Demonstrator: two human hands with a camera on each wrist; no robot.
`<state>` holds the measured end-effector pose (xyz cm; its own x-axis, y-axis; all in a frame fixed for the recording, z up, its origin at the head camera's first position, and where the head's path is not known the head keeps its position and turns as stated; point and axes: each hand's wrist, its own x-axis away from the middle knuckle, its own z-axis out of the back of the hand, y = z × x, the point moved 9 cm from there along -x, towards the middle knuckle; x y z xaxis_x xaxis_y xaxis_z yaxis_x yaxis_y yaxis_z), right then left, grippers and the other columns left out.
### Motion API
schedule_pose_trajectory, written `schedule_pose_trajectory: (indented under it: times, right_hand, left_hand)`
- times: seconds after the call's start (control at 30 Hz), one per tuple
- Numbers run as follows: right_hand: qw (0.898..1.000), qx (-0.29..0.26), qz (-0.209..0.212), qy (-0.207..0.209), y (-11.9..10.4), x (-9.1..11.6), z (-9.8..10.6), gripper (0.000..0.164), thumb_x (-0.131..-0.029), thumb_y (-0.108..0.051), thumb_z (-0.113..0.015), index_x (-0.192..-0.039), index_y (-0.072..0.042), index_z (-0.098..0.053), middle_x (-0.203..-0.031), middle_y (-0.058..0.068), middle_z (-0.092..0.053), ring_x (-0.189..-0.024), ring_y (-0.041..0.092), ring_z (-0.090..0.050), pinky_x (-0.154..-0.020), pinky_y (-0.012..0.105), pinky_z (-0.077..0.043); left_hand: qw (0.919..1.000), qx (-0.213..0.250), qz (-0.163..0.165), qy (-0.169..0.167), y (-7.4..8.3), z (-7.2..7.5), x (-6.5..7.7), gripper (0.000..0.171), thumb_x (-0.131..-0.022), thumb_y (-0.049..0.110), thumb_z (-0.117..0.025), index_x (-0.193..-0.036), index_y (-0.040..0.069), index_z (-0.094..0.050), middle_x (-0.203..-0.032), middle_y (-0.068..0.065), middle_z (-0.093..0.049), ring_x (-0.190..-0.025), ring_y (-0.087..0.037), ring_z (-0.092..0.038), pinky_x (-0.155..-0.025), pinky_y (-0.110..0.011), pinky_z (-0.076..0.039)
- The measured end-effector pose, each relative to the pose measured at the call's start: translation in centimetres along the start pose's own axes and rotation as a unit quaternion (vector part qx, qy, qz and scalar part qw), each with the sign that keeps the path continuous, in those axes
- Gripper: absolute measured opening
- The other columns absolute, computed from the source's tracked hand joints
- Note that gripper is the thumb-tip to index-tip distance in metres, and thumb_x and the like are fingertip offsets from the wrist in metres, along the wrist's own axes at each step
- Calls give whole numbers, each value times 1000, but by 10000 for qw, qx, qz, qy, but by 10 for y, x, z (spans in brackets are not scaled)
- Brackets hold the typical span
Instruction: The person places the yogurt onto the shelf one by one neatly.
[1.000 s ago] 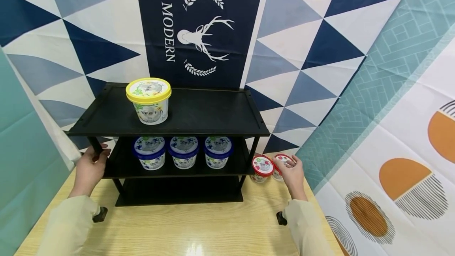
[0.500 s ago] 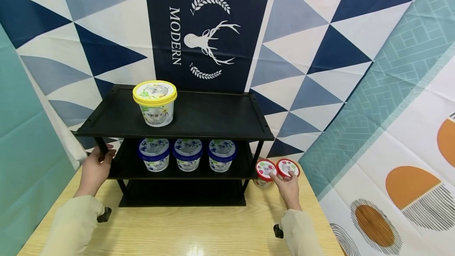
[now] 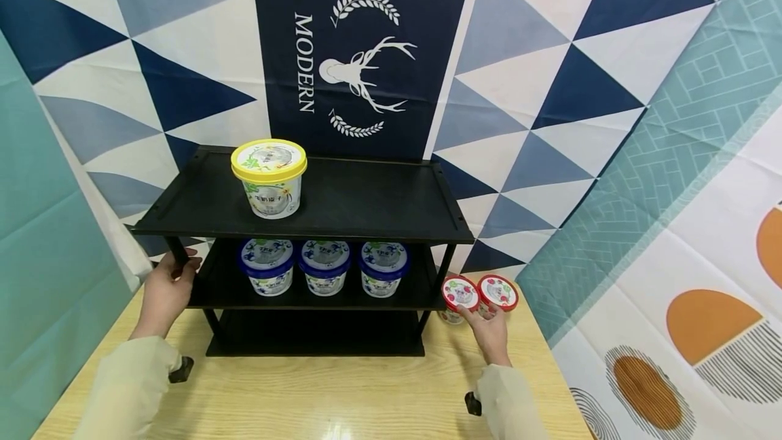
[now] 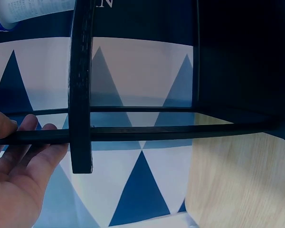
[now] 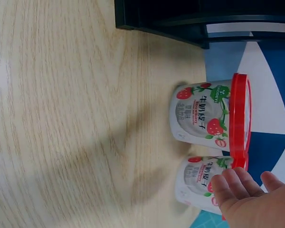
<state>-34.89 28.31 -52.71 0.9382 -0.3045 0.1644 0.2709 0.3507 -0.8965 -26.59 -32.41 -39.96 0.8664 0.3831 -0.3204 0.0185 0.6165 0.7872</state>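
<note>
My left hand grips the left post of the black three-tier shelf. In the left wrist view its thumb and fingers lie on either side of the black post. On the table to the shelf's right stand two white tubs with red lids and strawberry print, the left tub beside the right tub. My right hand is just in front of them, its fingers extended. In the right wrist view these fingertips overlap the lid edge of the farther tub, with no tub in the grasp.
A larger yellow-lidded tub stands on the top shelf, left of centre. Three blue-lidded tubs line the middle tier. The light wood table extends in front, and a patterned cloth wall closes the back and right.
My right hand has come down and left from over the right red-lidded tub to in front of the pair. The left hand keeps its grip; the head view has shifted slightly.
</note>
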Motion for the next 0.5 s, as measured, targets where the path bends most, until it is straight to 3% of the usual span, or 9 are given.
schedule_pose_trajectory:
  times: [0.3,0.5]
  right_hand:
    - [9999,111,23,-73,9,-6,-7,106,-75,-49,-73,-144,6,-15,-141,34,-28,-129,45,-32,-104,56,-32]
    - [9998,-21,188,-56,11,-7,-12,99,-76,-40,-75,-143,6,-18,-143,31,-28,-127,43,-31,-100,54,-34]
  left_hand:
    - [10000,-61,61,-43,-1,1,0,28,-99,17,-39,-119,1,-52,-116,-25,-61,-81,23,-32,-66,-11,-38]
    - [9998,-38,148,-122,-3,-2,0,30,-100,19,-38,-120,2,-51,-117,-25,-60,-81,22,-33,-65,-12,-39]
